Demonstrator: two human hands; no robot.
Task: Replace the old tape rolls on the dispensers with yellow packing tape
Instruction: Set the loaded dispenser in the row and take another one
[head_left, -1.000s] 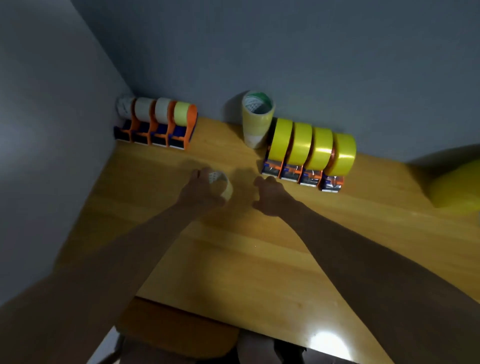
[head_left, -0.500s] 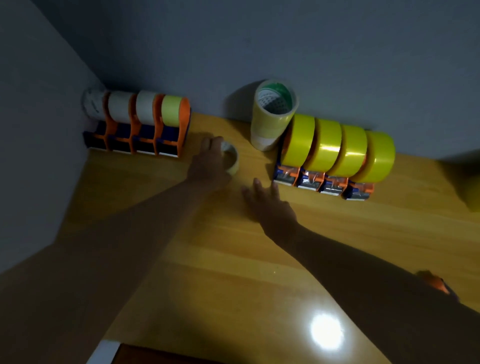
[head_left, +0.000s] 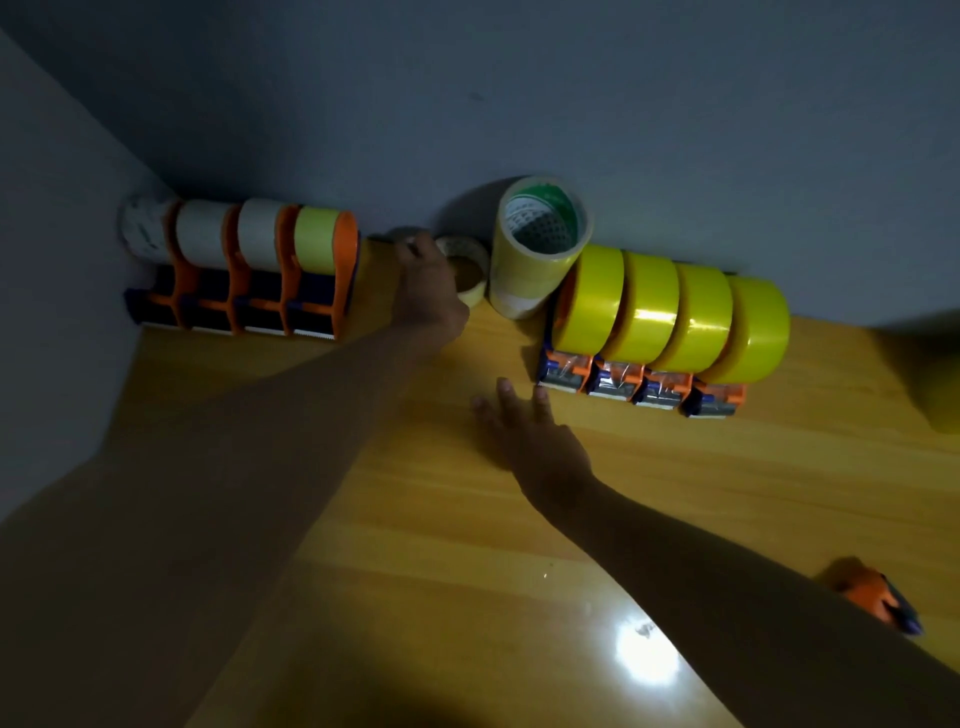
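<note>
My left hand (head_left: 431, 296) reaches to the back of the wooden table (head_left: 467, 519) and holds a small, nearly used-up tape roll (head_left: 470, 270) beside an upright stack of pale yellow tape rolls (head_left: 540, 249). My right hand (head_left: 524, 431) hovers flat with fingers spread just before a row of several orange dispensers carrying bright yellow tape (head_left: 670, 322). At the back left, another row of orange dispensers (head_left: 244, 270) carries white and pale green rolls.
Walls close the table at the back and on the left. An orange and blue dispenser (head_left: 878, 597) lies by my right forearm. A blurred yellow object (head_left: 935, 374) sits at the right edge. A lamp glare marks the near tabletop.
My left hand carried the small roll from mid-table to the wall beside the stack. My right hand opened and moved slightly toward the yellow dispensers.
</note>
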